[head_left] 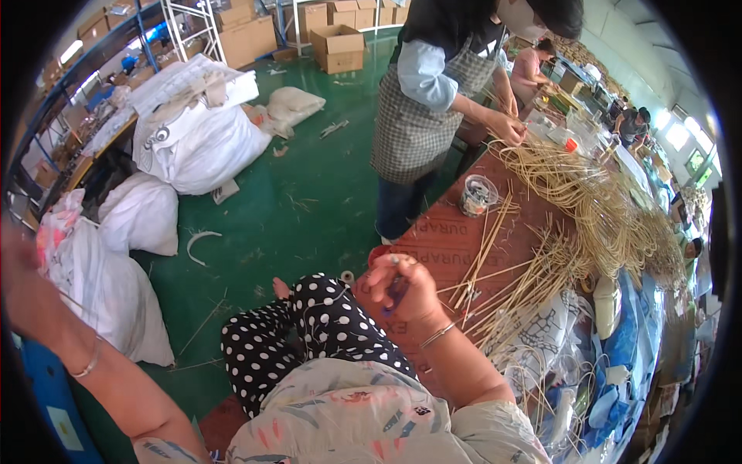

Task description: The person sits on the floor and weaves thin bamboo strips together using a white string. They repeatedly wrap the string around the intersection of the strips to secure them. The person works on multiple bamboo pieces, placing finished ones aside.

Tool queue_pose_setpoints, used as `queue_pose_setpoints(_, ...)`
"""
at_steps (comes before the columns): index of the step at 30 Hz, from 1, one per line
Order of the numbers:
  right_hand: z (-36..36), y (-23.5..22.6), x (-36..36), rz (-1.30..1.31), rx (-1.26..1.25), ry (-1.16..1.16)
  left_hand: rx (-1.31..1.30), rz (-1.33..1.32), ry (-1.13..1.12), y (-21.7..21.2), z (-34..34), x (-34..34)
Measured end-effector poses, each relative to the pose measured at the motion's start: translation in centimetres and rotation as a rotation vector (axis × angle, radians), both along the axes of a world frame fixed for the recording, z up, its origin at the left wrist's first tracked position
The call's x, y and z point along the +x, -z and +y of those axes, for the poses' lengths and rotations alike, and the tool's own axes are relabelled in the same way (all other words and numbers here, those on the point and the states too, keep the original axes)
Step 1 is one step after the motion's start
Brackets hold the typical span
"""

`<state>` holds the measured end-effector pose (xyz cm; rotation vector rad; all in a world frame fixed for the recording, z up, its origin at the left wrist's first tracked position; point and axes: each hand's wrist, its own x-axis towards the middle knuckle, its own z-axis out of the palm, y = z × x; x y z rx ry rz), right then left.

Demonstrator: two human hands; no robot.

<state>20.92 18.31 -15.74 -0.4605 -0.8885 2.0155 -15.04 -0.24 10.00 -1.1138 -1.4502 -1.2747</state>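
Note:
My right hand [406,288] is raised in front of my lap, by the near edge of a reddish-brown board table [433,267]. Its fingers are curled around a small dark purple thing [396,292], mostly hidden and too small to name. Far out to the left, my left hand [29,290] is smeared at the picture's rim, so its fingers cannot be read. A thin strand seems to run beside that wrist. Close to my right hand lie loose pale cane strips [495,290], spread over the table. A small spool [347,276] shows near my knee.
Across the table a co-worker [444,85] in a checked apron handles strands beside a large heap of bent cane [587,193]. A clear tub [478,195] of small items stands there. White sacks [201,147] lie at left; an open carton [338,49] sits behind on the green floor.

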Motion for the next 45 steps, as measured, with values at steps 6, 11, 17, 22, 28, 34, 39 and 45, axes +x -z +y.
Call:
queue_pose_setpoints(6,0.4,-1.1,4.1,0.165,-0.171,0.046,-1.266,-0.893,1.007,12.0,3.6,10.7)
queue_pose_setpoints(11,-2.3,-4.6,1.2,-0.016,0.043,-0.376,-1.583,-0.851,1.313,14.5,3.2,12.5)
queue_pose_setpoints(17,-2.6,-6.8,-0.5,-0.278,0.312,-0.708,-1.661,-0.828,1.310,14.5,2.3,12.4)
queue_pose_setpoints(22,-2.9,-8.4,-0.9,-0.479,0.509,-0.711,-1.543,-0.686,1.322,14.4,2.0,12.9)
queue_pose_setpoints(28,-4.0,-7.2,-1.2,-0.280,0.473,-0.526,-1.571,-0.748,1.310,14.4,1.7,13.4)
queue_pose_setpoints(34,-7.2,-3.1,-3.3,-0.055,-0.191,-0.495,-1.539,-0.750,1.316,15.3,1.4,13.8)
queue_pose_setpoints(39,-7.0,-2.6,-2.9,-0.101,-0.232,-0.597,-1.514,-0.857,1.283,16.1,0.9,13.9)
queue_pose_setpoints(45,-6.8,-3.4,-2.4,-0.057,0.023,-0.612,-1.492,-0.838,1.274,16.1,0.6,14.1)
